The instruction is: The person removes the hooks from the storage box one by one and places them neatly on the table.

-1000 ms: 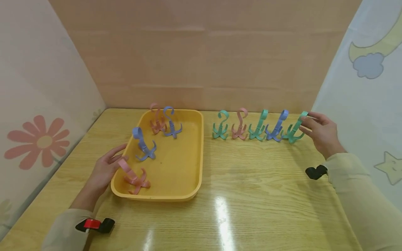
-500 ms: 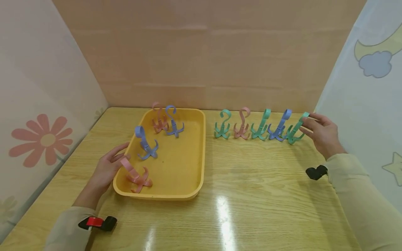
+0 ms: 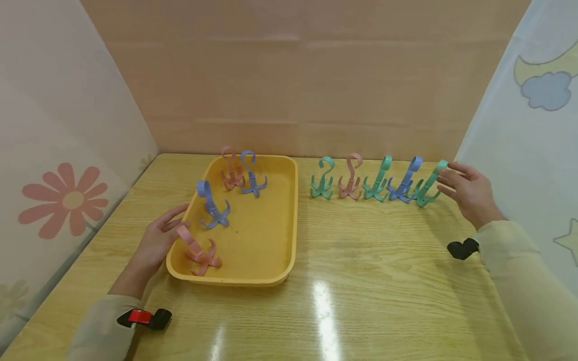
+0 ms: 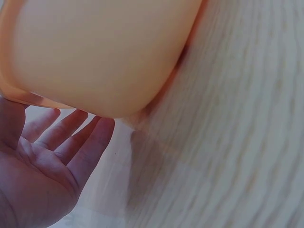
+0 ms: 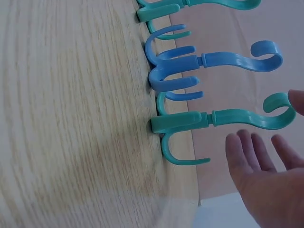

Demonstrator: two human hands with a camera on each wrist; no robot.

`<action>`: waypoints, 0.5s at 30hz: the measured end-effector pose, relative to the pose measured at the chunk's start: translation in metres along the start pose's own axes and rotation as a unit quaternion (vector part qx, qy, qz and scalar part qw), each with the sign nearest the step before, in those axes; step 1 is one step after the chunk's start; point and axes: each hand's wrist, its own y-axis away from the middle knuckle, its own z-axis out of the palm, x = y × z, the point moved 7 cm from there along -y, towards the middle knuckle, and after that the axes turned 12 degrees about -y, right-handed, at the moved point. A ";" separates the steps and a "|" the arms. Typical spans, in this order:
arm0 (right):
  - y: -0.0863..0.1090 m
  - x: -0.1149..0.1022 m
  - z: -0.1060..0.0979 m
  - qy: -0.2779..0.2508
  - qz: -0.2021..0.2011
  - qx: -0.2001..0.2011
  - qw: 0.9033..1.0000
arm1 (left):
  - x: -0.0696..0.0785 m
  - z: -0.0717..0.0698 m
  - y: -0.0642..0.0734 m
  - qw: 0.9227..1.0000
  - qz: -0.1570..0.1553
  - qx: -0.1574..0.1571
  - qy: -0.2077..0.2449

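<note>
1. Setting the end green hook point(image 5: 225, 118) into the row appears to be the step in hand. Position: far right of the line, upright, base on the table point(image 3: 361, 281).
2. Right hand point(image 3: 474, 193): fingers loosely extended, not wrapped round the stem; thumb at the curl, contact cannot be told.
3. Handling, advised: check that the base sits flat before taking the hand away; withdraw sideways, as a knock at the curl could tip it. Mind the blue neighbour point(image 3: 405, 184): prongs overlap in view, touching uncertain.
4. Left hand point(image 3: 155, 240): fingers fairly straight, at the outer left side of the yellow tray point(image 3: 262, 235); thumb's hold on the rim unclear. Light pressure should suffice.
5. Row, remainder, from left: first green hook point(image 3: 322, 183), pink hook point(image 3: 351, 183), second green hook point(image 3: 380, 181); all upright.
6. Tray contents: four hooks, two pink, two blue.
7. Tabletop: pale wood grain, glossy, bright glare towards the front; a nudged hook may slide.
8. Room: tan backdrop point(image 3: 316, 75) behind; pale side panels, flower point(image 3: 72, 200) left, moon, cloud point(image 3: 546, 91) and star right.
</note>
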 end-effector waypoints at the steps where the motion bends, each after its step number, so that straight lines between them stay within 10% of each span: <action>1: 0.001 -0.002 -0.001 0.023 -0.009 0.009 1.000 | 0.000 0.000 0.000 1.000 -0.001 0.001 0.003; 9: 0.027 -0.027 0.000 0.232 -0.078 0.155 0.957 | 0.003 0.003 -0.002 1.000 0.006 0.004 0.016; 15: 0.056 -0.034 0.044 0.184 -0.161 0.155 0.957 | 0.001 -0.001 0.002 1.000 0.002 0.003 0.018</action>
